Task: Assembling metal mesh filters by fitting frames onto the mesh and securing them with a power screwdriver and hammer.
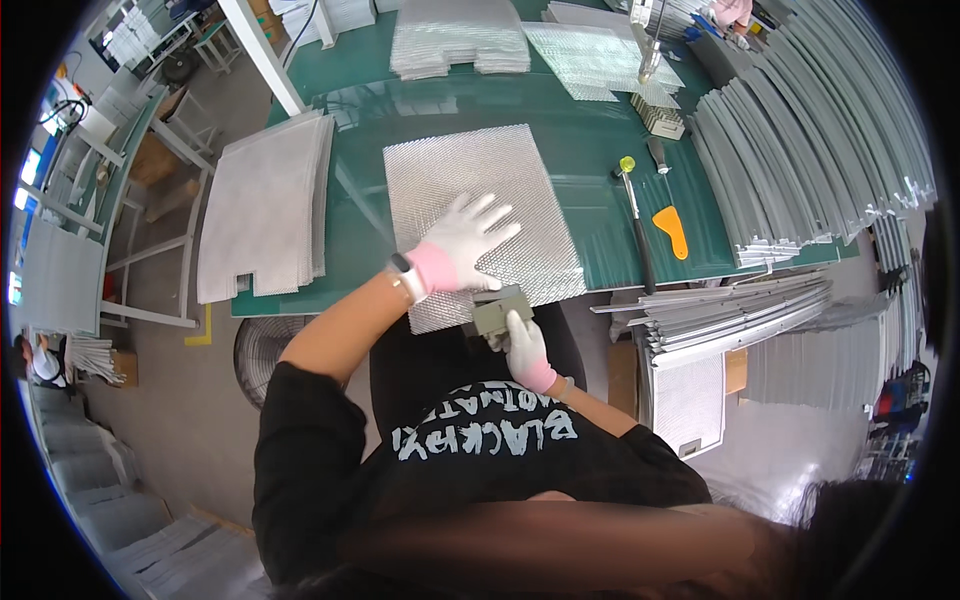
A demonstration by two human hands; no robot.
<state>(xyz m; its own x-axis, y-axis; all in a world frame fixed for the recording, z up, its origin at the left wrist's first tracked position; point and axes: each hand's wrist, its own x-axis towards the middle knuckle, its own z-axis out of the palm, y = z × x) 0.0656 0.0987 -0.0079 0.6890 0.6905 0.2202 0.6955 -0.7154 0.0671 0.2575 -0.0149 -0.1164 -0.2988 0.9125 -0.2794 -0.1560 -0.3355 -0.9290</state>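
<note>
A silvery mesh sheet [465,160] lies on the green table [350,120], its near edge overhanging the table edge toward my lap. My left hand [465,240], in a white glove with a pink cuff, is pressed flat on the sheet with its fingers spread. At the sheet's near edge my right hand [525,350], gloved the same way, grips a grey-green block [503,312]. The thumb rests on top of the block and the other fingers are mostly hidden under it. The block appears to touch the sheet's edge; its underside is out of sight.
Left of the sheet is a stack of pale panels [265,200]. A hammer-like tool [637,215] and an orange scraper [670,232] lie to the right, before a tall row of grey panels [810,140]. More mesh sheets [460,35] lie at the back. A floor fan [262,360] stands below left.
</note>
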